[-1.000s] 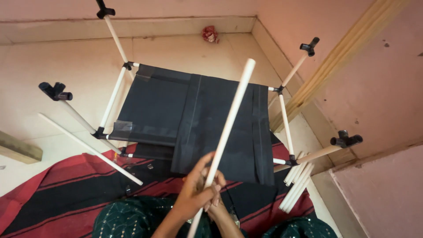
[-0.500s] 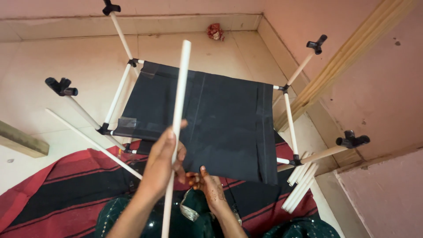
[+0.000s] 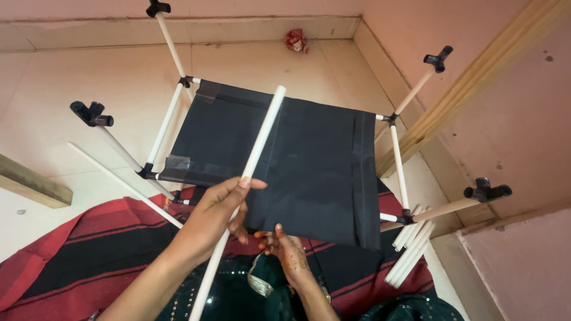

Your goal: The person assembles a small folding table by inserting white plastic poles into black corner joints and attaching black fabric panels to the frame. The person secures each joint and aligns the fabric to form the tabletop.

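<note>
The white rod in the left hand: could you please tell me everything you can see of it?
The white rod is a long, straight, smooth round tube, plastic by its look, with a plain open-looking top end. It slants from bottom centre up to the right, over the black fabric panel. The left hand grips it about midway; its lower end runs out of view. The right hand sits just beside it.

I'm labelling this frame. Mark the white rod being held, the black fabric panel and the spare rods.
white rod (image 3: pixel 262 134), head view, bare upper shaft.
black fabric panel (image 3: pixel 309 154), head view, middle of the cloth.
spare rods (image 3: pixel 410 252), head view, mid bundle.
</note>
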